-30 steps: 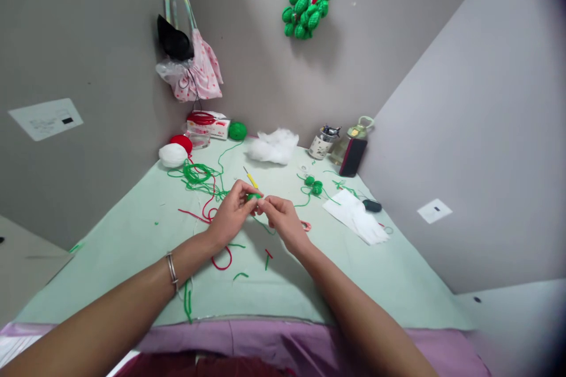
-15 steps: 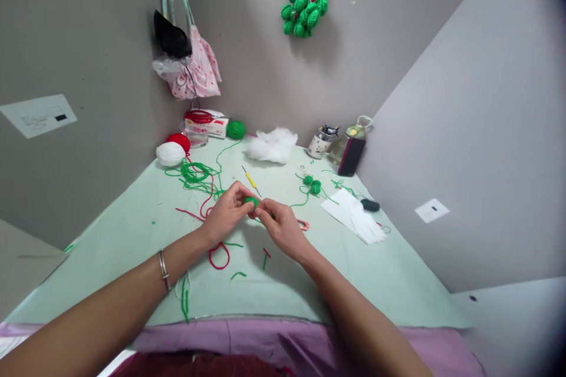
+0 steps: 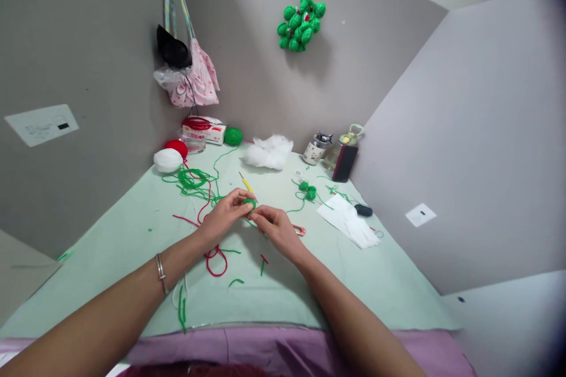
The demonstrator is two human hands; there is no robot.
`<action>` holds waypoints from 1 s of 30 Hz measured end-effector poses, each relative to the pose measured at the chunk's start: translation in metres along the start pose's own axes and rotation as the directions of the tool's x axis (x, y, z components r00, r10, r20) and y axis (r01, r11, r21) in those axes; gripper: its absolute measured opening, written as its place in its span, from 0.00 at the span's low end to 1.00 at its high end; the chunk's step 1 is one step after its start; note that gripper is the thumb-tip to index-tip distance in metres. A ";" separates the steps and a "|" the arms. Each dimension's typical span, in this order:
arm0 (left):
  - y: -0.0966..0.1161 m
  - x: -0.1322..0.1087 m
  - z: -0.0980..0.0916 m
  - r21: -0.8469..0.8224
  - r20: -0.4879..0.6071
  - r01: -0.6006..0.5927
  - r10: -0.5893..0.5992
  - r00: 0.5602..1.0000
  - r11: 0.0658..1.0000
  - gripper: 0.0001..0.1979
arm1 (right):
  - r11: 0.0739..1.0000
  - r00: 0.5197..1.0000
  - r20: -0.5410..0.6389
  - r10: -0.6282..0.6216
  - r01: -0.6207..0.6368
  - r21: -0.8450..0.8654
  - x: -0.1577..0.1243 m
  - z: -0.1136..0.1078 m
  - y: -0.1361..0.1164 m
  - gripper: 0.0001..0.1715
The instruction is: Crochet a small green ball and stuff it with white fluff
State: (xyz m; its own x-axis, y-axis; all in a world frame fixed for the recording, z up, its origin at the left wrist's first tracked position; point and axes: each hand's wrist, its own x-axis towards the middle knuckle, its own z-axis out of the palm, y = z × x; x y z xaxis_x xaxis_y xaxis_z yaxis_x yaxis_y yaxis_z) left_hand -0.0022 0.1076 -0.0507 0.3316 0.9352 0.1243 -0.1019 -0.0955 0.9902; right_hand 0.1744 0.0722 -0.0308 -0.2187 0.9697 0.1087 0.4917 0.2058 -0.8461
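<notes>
My left hand [image 3: 229, 210] is closed on a small green crocheted piece [image 3: 250, 203], pinched between thumb and fingers above the middle of the table. Close beside it on the right, my right hand [image 3: 275, 225] has thumb and forefinger pressed together near the piece's lower edge. Whatever sits in that pinch is too small to make out. Just beyond the hands lies a yellow-handled crochet hook [image 3: 247, 183], its near end close to the green piece. Orange-red scissors handles [image 3: 300, 230] show partly behind my right hand.
Tangled green yarn [image 3: 192, 181] and a white yarn ball [image 3: 168, 160] lie at the left. White stuffing [image 3: 268, 153] is at the back. Small green crocheted balls [image 3: 311, 192], white tissue [image 3: 349, 221] and a leaning phone [image 3: 345, 163] are at the right. A green crocheted cluster [image 3: 302, 22] hangs above.
The camera view has tilted up a little, so the scene sits slightly lower. My right fingertips have shifted slightly at the green piece's lower edge; my left hand keeps its hold.
</notes>
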 end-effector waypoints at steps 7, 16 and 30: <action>-0.002 0.001 -0.002 0.162 0.064 0.033 -0.044 0.997 0.986 0.15 | 0.958 0.991 -0.126 -0.044 0.006 -0.287 0.041 -0.050 0.012 0.15; 0.030 0.021 -0.016 0.349 0.057 -0.013 -0.007 0.998 0.937 0.13 | 0.786 0.983 -0.177 -0.045 -0.075 -0.613 0.215 -0.073 0.022 0.22; 0.027 0.141 -0.066 0.177 -0.022 -0.007 0.011 1.000 0.984 0.11 | 0.636 0.966 -0.226 -0.128 -0.095 -0.766 0.305 -0.072 0.075 0.23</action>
State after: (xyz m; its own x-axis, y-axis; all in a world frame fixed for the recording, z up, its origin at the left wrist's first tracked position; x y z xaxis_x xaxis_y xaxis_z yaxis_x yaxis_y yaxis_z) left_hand -0.0203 0.2592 -0.0109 0.3093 0.9415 0.1338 0.0634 -0.1608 0.9849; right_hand 0.2051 0.3928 -0.0234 -0.0833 0.9399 0.3310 0.9790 0.1393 -0.1491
